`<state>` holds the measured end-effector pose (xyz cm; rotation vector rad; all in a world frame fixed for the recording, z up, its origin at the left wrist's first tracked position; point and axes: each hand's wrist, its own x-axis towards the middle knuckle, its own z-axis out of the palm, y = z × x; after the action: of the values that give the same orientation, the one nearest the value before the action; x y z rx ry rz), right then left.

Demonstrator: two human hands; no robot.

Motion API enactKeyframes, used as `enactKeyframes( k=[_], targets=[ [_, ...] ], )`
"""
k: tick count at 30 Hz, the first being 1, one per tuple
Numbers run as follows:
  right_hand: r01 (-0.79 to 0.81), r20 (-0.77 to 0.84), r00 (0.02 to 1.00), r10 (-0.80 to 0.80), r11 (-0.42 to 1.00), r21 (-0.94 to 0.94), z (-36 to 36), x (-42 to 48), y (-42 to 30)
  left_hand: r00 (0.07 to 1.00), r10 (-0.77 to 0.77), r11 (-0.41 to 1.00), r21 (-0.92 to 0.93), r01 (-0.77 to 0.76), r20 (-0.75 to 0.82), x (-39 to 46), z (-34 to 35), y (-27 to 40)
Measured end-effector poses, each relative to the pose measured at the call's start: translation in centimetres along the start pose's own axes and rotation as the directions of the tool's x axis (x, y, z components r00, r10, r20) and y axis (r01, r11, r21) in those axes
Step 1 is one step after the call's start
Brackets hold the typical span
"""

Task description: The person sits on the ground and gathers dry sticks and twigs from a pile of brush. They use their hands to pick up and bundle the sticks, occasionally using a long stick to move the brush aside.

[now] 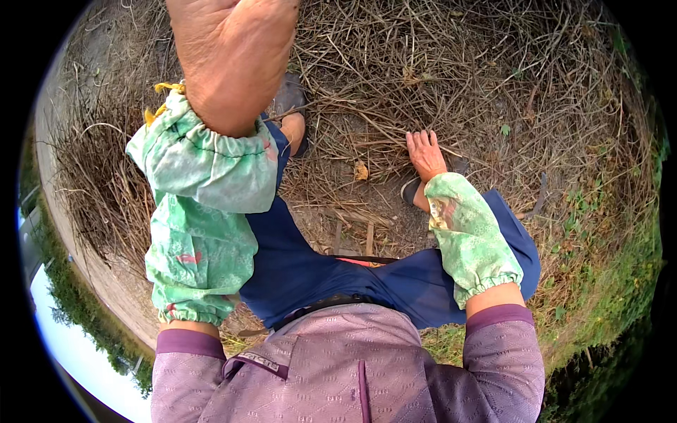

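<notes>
My left hand [232, 58] is raised close to the camera; its wrist and part of the palm show, while the fingers are cut off at the top edge. Lower down, my right hand [424, 154] rests back up, fingers extended, on dry brown stalks [370, 132] beside my right foot. Both forearms wear green patterned sleeve covers. A dry yellowish-brown leaf [361, 171] lies on the stalks left of my right hand. Between my legs, parts of a wooden frame [369, 238] show, mostly hidden.
A sickle [540, 198] with a curved blade lies beyond my right knee, its handle partly hidden. Upright bundled dry stems [113, 195] stand at the left, beside a pale paved strip [90, 264]. Green weeds [582, 211] grow at the right. My shoes are among the stalks.
</notes>
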<state>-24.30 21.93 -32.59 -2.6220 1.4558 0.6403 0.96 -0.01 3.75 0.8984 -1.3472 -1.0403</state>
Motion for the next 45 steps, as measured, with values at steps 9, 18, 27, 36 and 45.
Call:
enactKeyframes(
  k=[9,18,27,36,45],
  targets=[
    [0.035,0.111,0.993,-0.033,0.999,-0.02,0.5,-1.4,-2.7,0.991,0.13,0.99,0.061,-0.128,-0.025,0.6,-0.4,0.4],
    [0.169,0.042,0.981,-0.188,0.946,0.277,-4.0,-0.6,3.2,0.977,0.108,0.993,0.06,-0.099,-0.184,1.8,-1.5,1.0],
    [-0.259,0.27,0.963,-0.002,0.281,0.924,-21.2,0.1,15.0,0.918,0.03,0.999,-0.013,-0.038,-0.396,3.3,-6.1,1.8],
    [0.287,-0.017,0.72,0.694,-0.275,0.917,-28.0,-0.1,19.8,0.945,-0.323,0.944,-0.053,0.326,0.058,3.6,-7.1,-0.1],
    [0.172,-0.542,0.611,0.577,0.571,0.802,-38.5,3.1,6.9,0.929,-0.28,0.959,0.021,0.284,0.243,-3.2,4.6,-1.5]
  ],
)
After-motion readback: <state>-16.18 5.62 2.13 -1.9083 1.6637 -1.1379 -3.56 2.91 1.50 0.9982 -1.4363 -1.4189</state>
